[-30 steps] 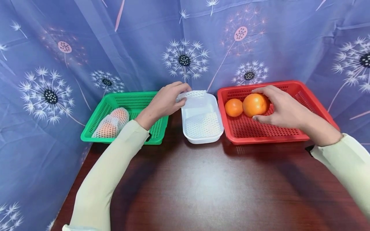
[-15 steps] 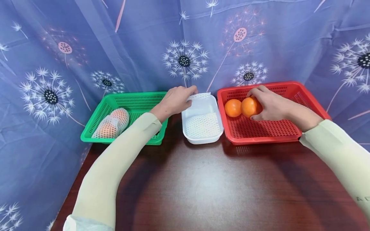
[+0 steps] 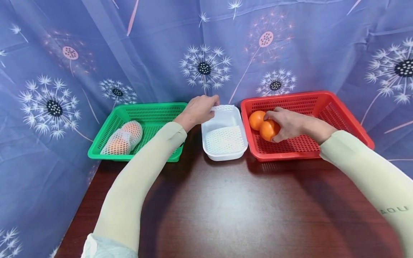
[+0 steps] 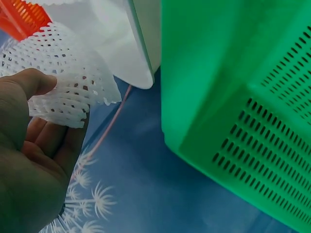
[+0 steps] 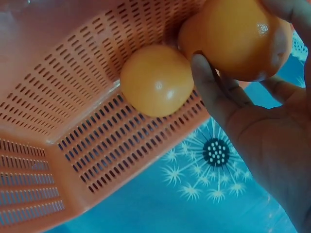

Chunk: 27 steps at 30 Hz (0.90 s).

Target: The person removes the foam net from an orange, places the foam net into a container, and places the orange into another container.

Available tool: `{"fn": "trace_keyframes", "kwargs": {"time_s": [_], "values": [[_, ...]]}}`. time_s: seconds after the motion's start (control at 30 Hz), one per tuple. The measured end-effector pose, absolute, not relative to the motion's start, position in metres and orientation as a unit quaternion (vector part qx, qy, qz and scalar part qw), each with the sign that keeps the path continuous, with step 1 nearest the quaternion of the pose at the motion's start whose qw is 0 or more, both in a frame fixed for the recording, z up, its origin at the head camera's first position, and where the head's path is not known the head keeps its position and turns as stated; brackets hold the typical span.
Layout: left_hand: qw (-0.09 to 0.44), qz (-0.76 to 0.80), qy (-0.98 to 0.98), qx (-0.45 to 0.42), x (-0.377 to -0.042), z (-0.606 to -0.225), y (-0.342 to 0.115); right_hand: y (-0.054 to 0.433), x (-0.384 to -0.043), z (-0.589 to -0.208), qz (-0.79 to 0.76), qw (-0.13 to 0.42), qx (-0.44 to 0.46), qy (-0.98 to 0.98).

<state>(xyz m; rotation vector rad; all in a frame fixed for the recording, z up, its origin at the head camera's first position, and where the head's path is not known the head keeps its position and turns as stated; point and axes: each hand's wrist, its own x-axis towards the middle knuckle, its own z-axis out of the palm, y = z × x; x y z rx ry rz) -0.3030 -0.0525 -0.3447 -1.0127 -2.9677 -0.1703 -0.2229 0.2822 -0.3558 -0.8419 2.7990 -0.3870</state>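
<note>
My left hand [image 3: 198,109] is over the back of the white tray [image 3: 222,123]. It pinches a white foam net sleeve [image 4: 73,80] between thumb and fingers; the sleeve hangs loose with nothing in it. A second foam net [image 3: 224,139] lies flat in the tray's front part. In the red basket [image 3: 297,155], my right hand [image 3: 287,123] grips an orange [image 3: 269,130], thumb and fingers curled about its sides. Another orange [image 3: 256,119] sits just behind it at the left wall. The right wrist view shows a further orange [image 5: 158,80] near the basket wall, hidden by my hand in the head view.
A green basket [image 3: 155,111] stands at the left with two net-wrapped fruits [image 3: 124,138] inside. Tray and red basket sit side by side on the dark wooden table [image 3: 226,208]. A blue dandelion-print cloth [image 3: 155,43] hangs behind them.
My right hand has moved left and down in the red basket with the orange, close to the other one. My left hand has shifted slightly right, keeping its hold on the foam net.
</note>
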Motion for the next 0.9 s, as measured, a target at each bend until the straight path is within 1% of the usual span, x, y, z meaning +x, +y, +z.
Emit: {"fn": "trace_keyframes", "kwargs": {"time_s": [0.27, 0.53, 0.9], "values": [[-0.032, -0.032, -0.949, -0.311, -0.305, -0.359, -0.040, 0.275, -0.224, -0.369, -0.106, 0.090, -0.306, 0.942], [-0.019, -0.019, -0.947, -0.320, -0.307, -0.366, -0.034, 0.272, -0.223, -0.372, -0.086, 0.105, -0.311, 0.941], [-0.063, -0.001, -0.947, -0.314, -0.305, -0.368, -0.028, 0.266, -0.225, -0.377, -0.067, 0.122, -0.318, 0.938]]}}
